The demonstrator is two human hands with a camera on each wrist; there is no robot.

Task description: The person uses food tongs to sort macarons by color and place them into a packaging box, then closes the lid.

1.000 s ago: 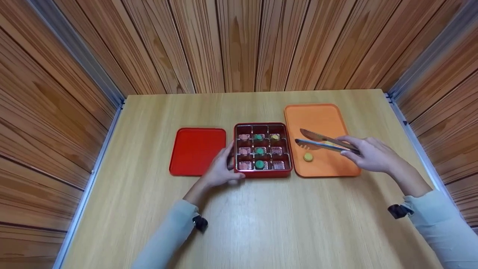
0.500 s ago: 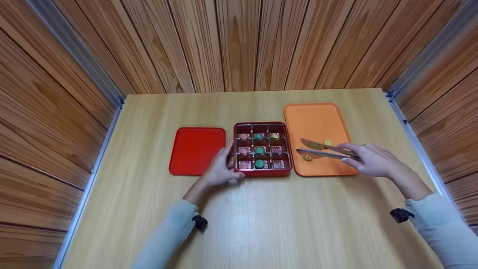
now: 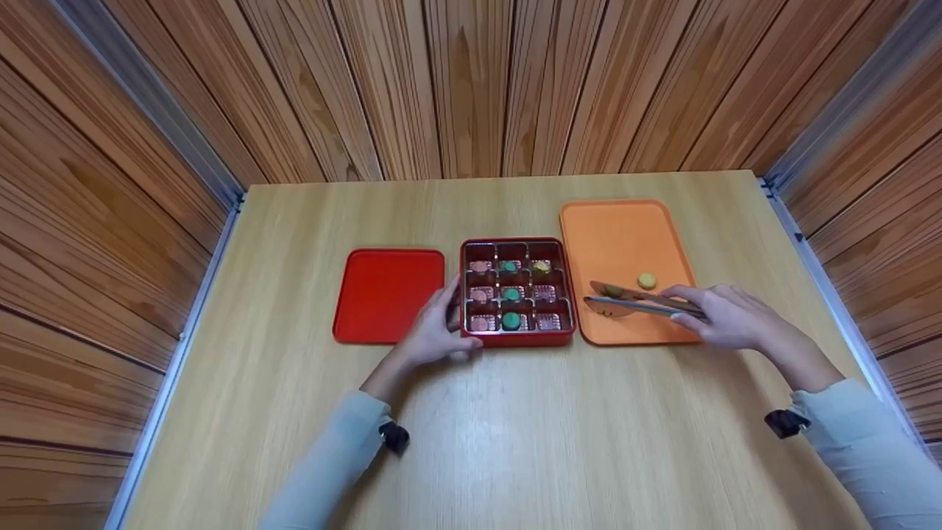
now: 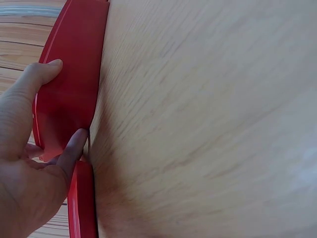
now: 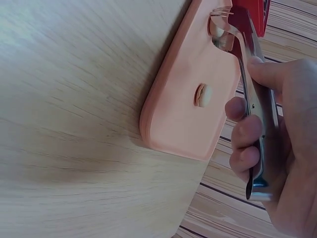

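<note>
In the head view my left hand (image 3: 434,331) holds the red box (image 3: 519,340) at its near left corner. The left wrist view shows the thumb on the box wall (image 4: 74,64). A clear insert divides the box into several compartments. Pink macarons (image 3: 481,294) fill the left column, green macarons (image 3: 511,321) the middle one, and a yellow macaron (image 3: 541,266) lies far right. My right hand (image 3: 736,316) grips metal tongs (image 3: 647,306) low over the orange tray (image 3: 614,228). Between the tongs' tips sits a yellow macaron (image 5: 215,29); whether they touch it, I cannot tell.
A second yellow macaron (image 3: 646,280) lies on the tray, just beyond the tongs. Left of the box is a flat red lid (image 3: 390,294), partly behind my left hand. Wood-patterned walls (image 3: 471,88) stand around the table on three sides.
The tongs have come lower and nearer to me, and their tips now stand around the nearer yellow macaron. My left hand and the box have stayed in place.
</note>
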